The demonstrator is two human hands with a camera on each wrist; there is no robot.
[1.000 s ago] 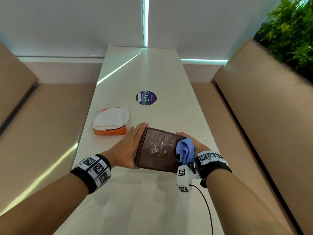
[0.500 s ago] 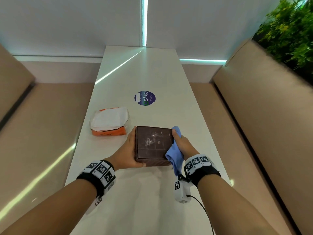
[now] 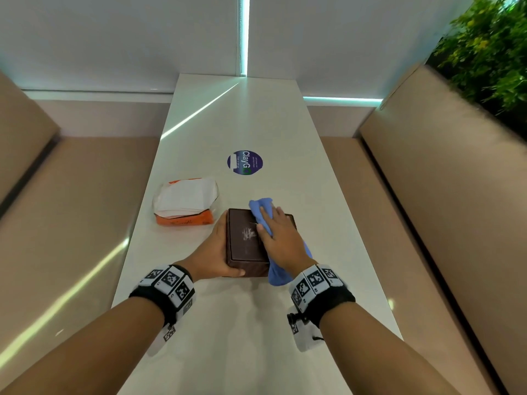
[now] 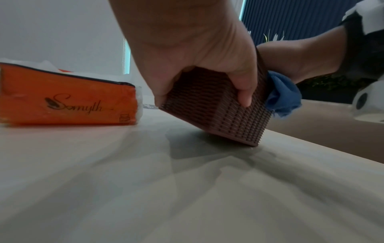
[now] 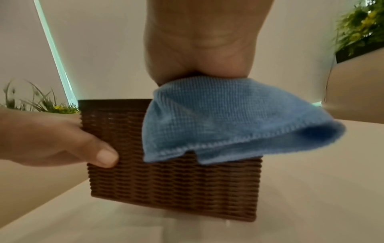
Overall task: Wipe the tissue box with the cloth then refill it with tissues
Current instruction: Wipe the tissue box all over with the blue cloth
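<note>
A dark brown woven tissue box [image 3: 245, 243] [image 4: 216, 111] [image 5: 174, 180] stands on the white table, tipped so one bottom edge is raised. My left hand [image 3: 216, 252] [image 4: 199, 54] grips its left side, thumb on the near wall. My right hand [image 3: 281, 238] lies flat on top of the box and presses a blue cloth [image 3: 261, 208] [image 5: 218, 121] [image 4: 282, 97] against it. The cloth hangs down the near right side. An orange pack of white tissues [image 3: 185, 202] [image 4: 66, 97] lies to the left of the box.
The long white table [image 3: 256, 337] carries a round purple sticker [image 3: 244, 162] beyond the box. Tan padded benches [image 3: 442, 212] run along both sides. A leafy green plant [image 3: 490, 47] stands behind the right bench. A wall closes the far end.
The right hand has moved from the box's right side up onto its top, spreading the cloth flat there. The left hand has kept its hold on the left side.
</note>
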